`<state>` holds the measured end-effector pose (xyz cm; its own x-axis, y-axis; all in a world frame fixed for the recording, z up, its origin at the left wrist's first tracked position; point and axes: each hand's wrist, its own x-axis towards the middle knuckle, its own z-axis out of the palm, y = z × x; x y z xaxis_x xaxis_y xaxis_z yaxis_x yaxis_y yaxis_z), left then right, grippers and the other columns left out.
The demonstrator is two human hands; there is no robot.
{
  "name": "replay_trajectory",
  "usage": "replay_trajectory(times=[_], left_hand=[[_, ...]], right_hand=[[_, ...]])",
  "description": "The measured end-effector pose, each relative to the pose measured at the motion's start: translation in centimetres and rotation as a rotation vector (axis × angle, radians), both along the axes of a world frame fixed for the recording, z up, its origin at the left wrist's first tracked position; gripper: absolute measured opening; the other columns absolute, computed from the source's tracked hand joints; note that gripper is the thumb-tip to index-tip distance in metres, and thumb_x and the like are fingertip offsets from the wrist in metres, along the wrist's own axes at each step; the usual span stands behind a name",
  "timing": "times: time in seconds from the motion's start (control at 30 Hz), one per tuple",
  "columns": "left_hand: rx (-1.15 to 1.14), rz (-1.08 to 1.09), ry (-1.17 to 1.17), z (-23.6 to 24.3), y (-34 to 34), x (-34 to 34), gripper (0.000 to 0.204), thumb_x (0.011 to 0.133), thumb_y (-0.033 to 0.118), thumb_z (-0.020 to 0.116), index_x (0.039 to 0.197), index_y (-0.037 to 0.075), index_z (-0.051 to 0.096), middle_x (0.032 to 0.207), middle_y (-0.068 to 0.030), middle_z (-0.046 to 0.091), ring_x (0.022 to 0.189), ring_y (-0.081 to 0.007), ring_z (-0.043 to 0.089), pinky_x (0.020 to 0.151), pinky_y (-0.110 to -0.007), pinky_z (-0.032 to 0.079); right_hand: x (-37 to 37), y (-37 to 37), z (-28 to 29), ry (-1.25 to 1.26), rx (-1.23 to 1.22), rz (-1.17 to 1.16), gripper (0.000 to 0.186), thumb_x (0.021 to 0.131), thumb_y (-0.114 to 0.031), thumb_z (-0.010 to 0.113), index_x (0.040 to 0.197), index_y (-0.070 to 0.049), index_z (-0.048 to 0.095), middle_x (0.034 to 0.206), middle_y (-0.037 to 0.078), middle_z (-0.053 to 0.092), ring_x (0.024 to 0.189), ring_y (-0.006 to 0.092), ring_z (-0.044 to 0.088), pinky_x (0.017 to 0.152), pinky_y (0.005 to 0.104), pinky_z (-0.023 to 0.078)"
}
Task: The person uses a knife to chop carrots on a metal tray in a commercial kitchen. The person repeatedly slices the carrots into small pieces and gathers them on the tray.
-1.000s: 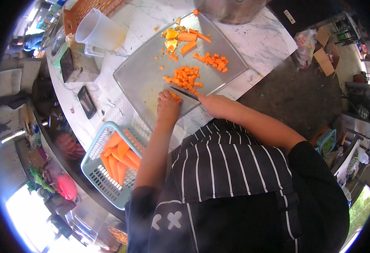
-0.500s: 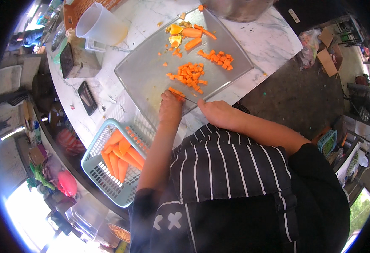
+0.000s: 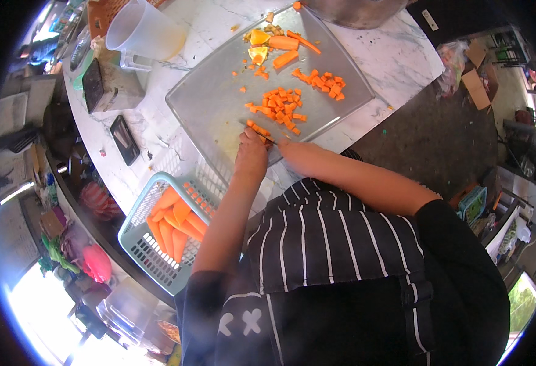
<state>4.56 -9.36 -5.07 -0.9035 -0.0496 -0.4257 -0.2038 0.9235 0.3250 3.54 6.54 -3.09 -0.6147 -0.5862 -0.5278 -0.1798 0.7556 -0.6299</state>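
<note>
My left hand (image 3: 252,150) is closed on a carrot piece (image 3: 257,129) at the near edge of a grey cutting board (image 3: 207,100). In my right hand (image 3: 290,150) is a knife (image 3: 269,140), its dark blade reaching left to the carrot beside my left fingers; the handle is hidden in my grip. Just beyond lies a pile of diced carrot (image 3: 281,106), with a second diced pile (image 3: 324,84) to its right. Farther back on the board are peeled carrot chunks (image 3: 285,59), a thin carrot strip (image 3: 304,41) and yellow-orange cut pieces (image 3: 258,55).
A pale blue plastic basket (image 3: 135,210) of peeled carrots (image 3: 176,224) stands left of my left forearm. A phone (image 3: 125,140), a metal tin (image 3: 118,88) and a translucent measuring jug (image 3: 149,30) are on the marble-patterned table (image 3: 164,125). A large metal pot (image 3: 353,11) sits behind the board.
My right hand has shifted left, bringing the knife closer to my left hand. My left hand stays at the carrot piece with only a slight move. The view has shifted a little.
</note>
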Motion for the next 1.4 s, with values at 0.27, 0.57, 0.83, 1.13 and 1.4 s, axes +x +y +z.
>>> replay_trajectory(times=[0.27, 0.57, 0.83, 1.13, 1.4], left_hand=[[0.014, 0.036, 0.035, -0.4, 0.0, 0.4, 0.053, 0.083, 0.024, 0.066, 0.112, -0.003, 0.030, 0.109, -0.0228, 0.047, 0.093, -0.0384, 0.060, 0.076, -0.042, 0.052], [0.118, 0.089, 0.033, -0.4, -0.4, 0.4, 0.063, 0.080, 0.022, 0.069, 0.121, -0.004, 0.029, 0.112, -0.0228, 0.049, 0.097, -0.0372, 0.059, 0.080, -0.043, 0.050], [0.279, 0.135, 0.284, -1.3, -2.7, 2.2, 0.048, 0.074, 0.012, 0.071, 0.112, -0.003, 0.046, 0.094, -0.0215, 0.063, 0.091, -0.0359, 0.061, 0.077, -0.042, 0.048], [0.286, 0.257, 0.291, 0.9, -1.3, 1.2, 0.020, 0.077, 0.007, 0.063, 0.094, -0.001, 0.058, 0.088, -0.0216, 0.064, 0.084, -0.0385, 0.061, 0.073, -0.044, 0.048], [0.264, 0.241, 0.275, 0.7, -2.0, 0.4, 0.018, 0.079, 0.014, 0.062, 0.089, -0.001, 0.061, 0.083, -0.0221, 0.063, 0.080, -0.0407, 0.061, 0.070, -0.045, 0.048]], right_hand=[[1.4, 1.6, 0.7, -0.044, 0.039, -0.045, 0.019, 0.089, -0.011, 0.037, 0.102, 0.002, 0.042, 0.087, 0.027, 0.063, 0.084, 0.0398, 0.064, 0.071, 0.0479, 0.050], [0.1, 3.1, 1.6, 0.158, 0.100, 0.077, 0.024, 0.082, -0.004, 0.046, 0.104, 0.003, 0.041, 0.075, 0.023, 0.063, 0.073, 0.0383, 0.064, 0.061, 0.0462, 0.051], [1.0, 3.2, 5.9, 0.145, 0.014, 0.077, 0.030, 0.076, 0.000, 0.050, 0.103, 0.004, 0.040, 0.074, 0.023, 0.062, 0.073, 0.0397, 0.063, 0.061, 0.0475, 0.050], [2.1, 2.9, 3.4, 0.144, 0.052, 0.116, 0.028, 0.075, 0.001, 0.053, 0.100, 0.005, 0.040, 0.076, 0.023, 0.063, 0.075, 0.0392, 0.064, 0.062, 0.0475, 0.050], [0.4, 2.2, 3.7, 0.051, 0.067, 0.213, 0.019, 0.088, -0.009, 0.039, 0.100, 0.005, 0.046, 0.081, 0.025, 0.063, 0.080, 0.0394, 0.064, 0.067, 0.0497, 0.049]])
